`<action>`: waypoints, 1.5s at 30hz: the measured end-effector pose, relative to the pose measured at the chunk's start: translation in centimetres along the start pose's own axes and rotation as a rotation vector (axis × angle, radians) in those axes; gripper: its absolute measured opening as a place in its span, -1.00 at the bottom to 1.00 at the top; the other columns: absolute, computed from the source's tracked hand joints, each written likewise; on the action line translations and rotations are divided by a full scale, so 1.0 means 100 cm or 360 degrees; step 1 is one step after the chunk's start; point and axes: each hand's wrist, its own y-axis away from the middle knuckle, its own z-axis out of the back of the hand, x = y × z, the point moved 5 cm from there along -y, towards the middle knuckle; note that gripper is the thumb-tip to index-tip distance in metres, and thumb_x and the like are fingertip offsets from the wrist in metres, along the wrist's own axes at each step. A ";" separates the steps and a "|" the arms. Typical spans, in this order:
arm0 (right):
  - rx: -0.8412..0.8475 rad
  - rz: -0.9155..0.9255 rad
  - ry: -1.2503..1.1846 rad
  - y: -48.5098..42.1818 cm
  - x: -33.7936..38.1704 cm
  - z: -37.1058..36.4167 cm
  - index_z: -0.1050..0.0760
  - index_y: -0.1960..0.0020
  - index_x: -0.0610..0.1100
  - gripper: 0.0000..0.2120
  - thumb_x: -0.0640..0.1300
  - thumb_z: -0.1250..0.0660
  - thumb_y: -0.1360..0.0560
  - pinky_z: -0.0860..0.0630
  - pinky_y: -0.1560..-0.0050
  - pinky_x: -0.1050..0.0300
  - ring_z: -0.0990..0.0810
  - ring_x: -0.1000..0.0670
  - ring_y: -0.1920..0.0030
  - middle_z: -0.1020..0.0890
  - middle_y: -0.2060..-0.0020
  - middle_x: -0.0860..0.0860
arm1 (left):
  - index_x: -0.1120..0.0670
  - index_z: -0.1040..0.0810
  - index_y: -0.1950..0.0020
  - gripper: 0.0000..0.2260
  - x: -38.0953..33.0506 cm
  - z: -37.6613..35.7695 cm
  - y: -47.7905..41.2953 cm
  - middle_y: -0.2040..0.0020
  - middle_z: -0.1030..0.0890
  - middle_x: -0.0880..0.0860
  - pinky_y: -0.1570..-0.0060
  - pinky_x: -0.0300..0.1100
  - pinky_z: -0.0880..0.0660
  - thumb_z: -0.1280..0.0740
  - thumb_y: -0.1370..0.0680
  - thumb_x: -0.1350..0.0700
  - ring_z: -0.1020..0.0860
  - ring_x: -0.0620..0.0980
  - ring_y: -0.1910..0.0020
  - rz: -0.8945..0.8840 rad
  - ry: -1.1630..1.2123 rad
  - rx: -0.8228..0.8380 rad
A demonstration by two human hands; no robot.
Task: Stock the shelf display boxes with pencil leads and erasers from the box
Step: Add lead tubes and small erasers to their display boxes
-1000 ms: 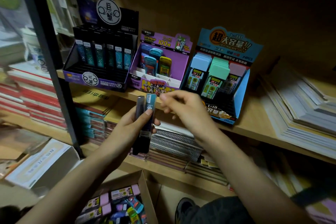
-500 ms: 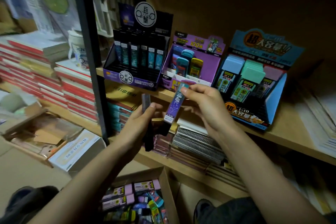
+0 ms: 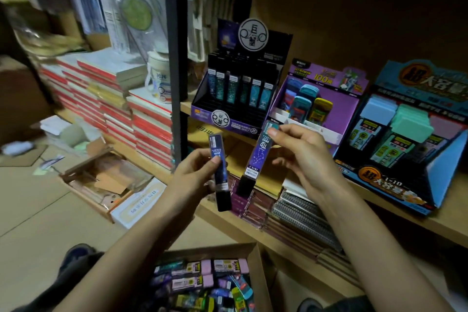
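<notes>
My left hand point(image 3: 193, 177) grips a dark blue pencil lead case point(image 3: 219, 172), held upright. My right hand point(image 3: 301, 157) pinches the top of a purple lead case point(image 3: 257, 159) that hangs tilted beside it. Both hover below the black lead display box point(image 3: 228, 119) on the shelf, which holds a row of upright lead cases. To its right stand a purple display box point(image 3: 342, 106) with coloured cases and a blue display box point(image 3: 445, 167) with pastel erasers. The cardboard box point(image 3: 260, 268) of mixed leads and erasers lies on the floor under my arms.
A black shelf post point(image 3: 176, 58) rises left of the displays. Stacked red-edged books point(image 3: 141, 119) fill the left shelf. Spiral notebooks point(image 3: 301, 213) lie on the lower shelf. An open flat box point(image 3: 106, 185) and scraps lie on the floor at left.
My right hand has pulled the purple lead case out of my left hand's grip and lifted it apart to the right. The view has turned left.
</notes>
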 end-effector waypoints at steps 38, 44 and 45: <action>-0.0077 -0.0193 -0.0691 0.031 -0.031 -0.055 -0.54 -0.06 -0.11 -0.82 -0.18 -0.37 -0.45 -0.58 0.26 0.25 -0.70 -0.01 0.13 -0.70 0.13 -0.05 | 0.11 -0.51 -0.15 -0.54 0.000 0.010 0.004 -0.01 -0.68 0.00 0.03 -0.17 -0.57 -0.33 -0.40 -0.16 -0.65 -0.04 -0.01 -0.0129 0.0243 -0.0069; 0.0047 -0.0008 -0.0139 0.039 -0.029 -0.064 -0.55 0.08 0.12 -0.87 0.07 -0.38 -0.37 -0.64 0.10 0.03 -0.67 -0.03 0.06 -0.66 0.05 -0.04 | 0.08 -0.53 -0.11 -0.68 -0.011 0.021 -0.004 -0.02 -0.68 0.01 0.07 -0.26 -0.54 -0.28 -0.47 -0.09 -0.64 -0.05 -0.04 -0.0185 0.0282 -0.0094; 0.0046 0.0087 -0.0031 0.037 -0.023 -0.061 -0.54 0.05 0.13 -0.83 0.11 -0.35 -0.38 -0.62 0.08 0.11 -0.65 0.02 0.03 -0.65 0.03 -0.01 | 0.06 -0.53 -0.13 -0.67 -0.014 0.023 -0.005 -0.04 -0.67 0.00 0.03 -0.20 -0.55 -0.27 -0.48 -0.10 -0.63 -0.03 -0.05 -0.0212 0.0126 -0.0072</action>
